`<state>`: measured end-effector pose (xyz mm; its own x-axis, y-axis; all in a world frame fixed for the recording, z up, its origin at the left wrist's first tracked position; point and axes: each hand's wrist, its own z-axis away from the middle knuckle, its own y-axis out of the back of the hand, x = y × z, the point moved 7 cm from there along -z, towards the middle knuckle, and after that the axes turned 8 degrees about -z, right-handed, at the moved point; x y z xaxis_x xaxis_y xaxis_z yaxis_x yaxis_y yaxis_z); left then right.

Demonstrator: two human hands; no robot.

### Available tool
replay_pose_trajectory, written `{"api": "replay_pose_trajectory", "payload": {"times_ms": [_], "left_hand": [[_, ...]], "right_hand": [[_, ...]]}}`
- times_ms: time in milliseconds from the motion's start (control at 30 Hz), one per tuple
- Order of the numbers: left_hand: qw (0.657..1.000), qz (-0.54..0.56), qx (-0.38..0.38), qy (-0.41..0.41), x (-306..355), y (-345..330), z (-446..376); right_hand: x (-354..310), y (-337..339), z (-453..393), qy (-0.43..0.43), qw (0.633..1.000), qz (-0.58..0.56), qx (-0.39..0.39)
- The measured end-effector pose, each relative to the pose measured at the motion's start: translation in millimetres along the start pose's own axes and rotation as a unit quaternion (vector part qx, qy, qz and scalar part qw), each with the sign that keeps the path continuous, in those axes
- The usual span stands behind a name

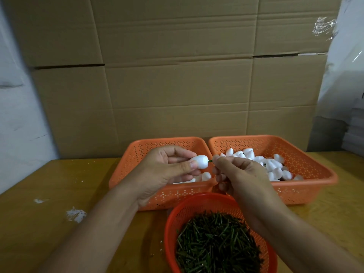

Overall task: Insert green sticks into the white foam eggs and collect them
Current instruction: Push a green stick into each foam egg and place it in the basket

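A white foam egg [199,161] sat pinched between the thumb and fingers of my left hand [167,170], held above the left orange basket [136,154], while my right hand [236,174] pinched a green stick [269,160] whose tip met the egg's blunt end. Only a sliver of stick showed between fingertips and foam, so the insertion step appeared to be under way; how deep it had gone I could not tell. The next move, as I judged it, called for a straight, gentle push, then dropping the egg with the others. More eggs [275,166] lay heaped in the right orange basket [315,166] toward the table's far edge; a round red basket [177,213] of green sticks [216,245] stood at the near edge.
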<state>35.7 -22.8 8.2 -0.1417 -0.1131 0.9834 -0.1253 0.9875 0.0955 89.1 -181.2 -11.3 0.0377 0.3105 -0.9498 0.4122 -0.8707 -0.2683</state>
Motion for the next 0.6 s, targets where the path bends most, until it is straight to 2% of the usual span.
{"api": "replay_pose_trajectory", "payload": {"times_ms": [267,600], "left_hand": [[0.999,0.031,0.000,-0.024,8.4,7.8,-1.1],[0.999,0.018,-0.006,-0.031,5.6,-0.3,-1.2]], "right_hand": [[6.9,-12.8,2.3,-0.047,0.995,0.024,-0.088],[11.9,-14.6,1.9,-0.032,0.996,-0.007,-0.087]]}}
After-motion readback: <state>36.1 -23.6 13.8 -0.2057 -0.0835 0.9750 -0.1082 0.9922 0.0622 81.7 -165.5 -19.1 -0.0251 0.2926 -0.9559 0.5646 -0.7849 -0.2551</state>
